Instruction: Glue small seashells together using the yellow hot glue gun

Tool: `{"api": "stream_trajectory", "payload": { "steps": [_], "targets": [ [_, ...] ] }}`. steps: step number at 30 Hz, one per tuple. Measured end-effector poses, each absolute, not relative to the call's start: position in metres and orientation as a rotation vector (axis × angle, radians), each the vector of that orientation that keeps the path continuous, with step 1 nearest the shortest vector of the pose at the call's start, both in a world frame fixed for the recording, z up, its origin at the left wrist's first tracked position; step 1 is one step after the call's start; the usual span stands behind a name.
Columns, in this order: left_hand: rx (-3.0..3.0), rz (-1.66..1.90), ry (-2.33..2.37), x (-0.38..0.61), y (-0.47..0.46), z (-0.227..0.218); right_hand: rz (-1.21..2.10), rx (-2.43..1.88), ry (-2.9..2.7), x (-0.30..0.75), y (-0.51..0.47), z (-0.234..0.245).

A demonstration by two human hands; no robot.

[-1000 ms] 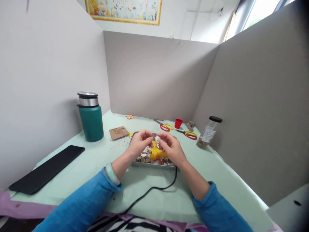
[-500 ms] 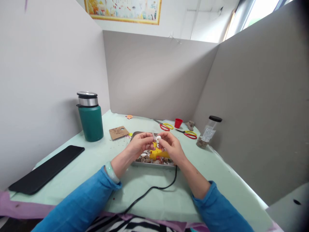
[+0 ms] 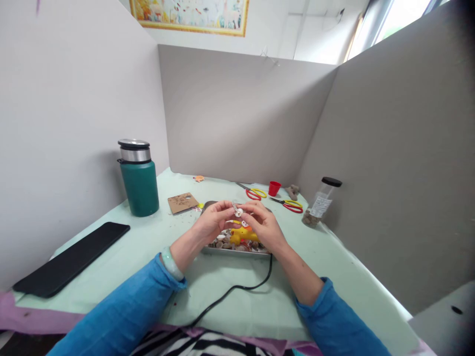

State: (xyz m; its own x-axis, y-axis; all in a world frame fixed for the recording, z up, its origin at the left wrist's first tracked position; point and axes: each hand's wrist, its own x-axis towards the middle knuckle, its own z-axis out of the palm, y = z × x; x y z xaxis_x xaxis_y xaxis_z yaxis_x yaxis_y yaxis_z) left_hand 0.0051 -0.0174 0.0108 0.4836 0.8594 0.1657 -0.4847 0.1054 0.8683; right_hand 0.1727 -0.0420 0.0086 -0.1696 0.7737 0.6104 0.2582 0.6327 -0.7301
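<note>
My left hand (image 3: 215, 220) is closed in a pinch on a small whitish piece, too small to name surely. Fingertip to fingertip with it, my right hand (image 3: 264, 225) pinches a small white shell-like piece (image 3: 239, 212). Both hands are held over a metal tray (image 3: 237, 253) of shells and pebbles (image 3: 222, 243). In the tray lies a yellow glue gun (image 3: 243, 236), partly hidden by my right hand. A black cord (image 3: 237, 288) runs from the tray's right corner toward me.
Left of the tray are a brown card (image 3: 182, 203), a green flask (image 3: 139, 183) and a black flat pad (image 3: 72, 259). Two pairs of scissors (image 3: 254, 192), a red cup (image 3: 274, 188) and a tilted jar of pebbles (image 3: 321, 202) stand right. Grey panels (image 3: 237, 113) enclose the table.
The white piece at my fingertips has shifted slightly left and turned. My right fingers have moved closer to my left fingertips. Everything else on the table stays put.
</note>
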Motion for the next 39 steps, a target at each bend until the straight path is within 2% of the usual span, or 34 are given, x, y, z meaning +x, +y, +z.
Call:
{"api": "stream_trajectory", "payload": {
  "steps": [8,16,24,27,30,36,39],
  "targets": [
    [1.053,1.114,0.498,0.006,-0.017,0.011,0.278,-0.903,-1.815,0.171,-0.043,0.004],
    [1.076,1.166,0.569,0.008,-0.019,0.014,0.221,-0.991,-1.858,0.172,-0.042,0.004],
    [1.072,1.265,0.657,0.001,-0.01,0.011,0.184,-1.517,-2.342,0.207,-0.035,0.01],
    [1.064,1.269,0.666,0.0,-0.009,0.011,0.205,-1.571,-2.407,0.206,-0.039,0.007],
    [1.031,1.308,0.682,-0.001,-0.009,0.016,0.32,-1.455,-2.353,0.206,-0.039,0.009],
    [0.942,1.428,0.721,-0.004,-0.008,0.021,0.942,-1.149,-1.771,0.217,-0.034,0.022],
    [0.999,1.361,0.711,-0.004,-0.007,0.019,0.972,-0.995,-1.51,0.214,-0.033,0.021]
  ]
}}
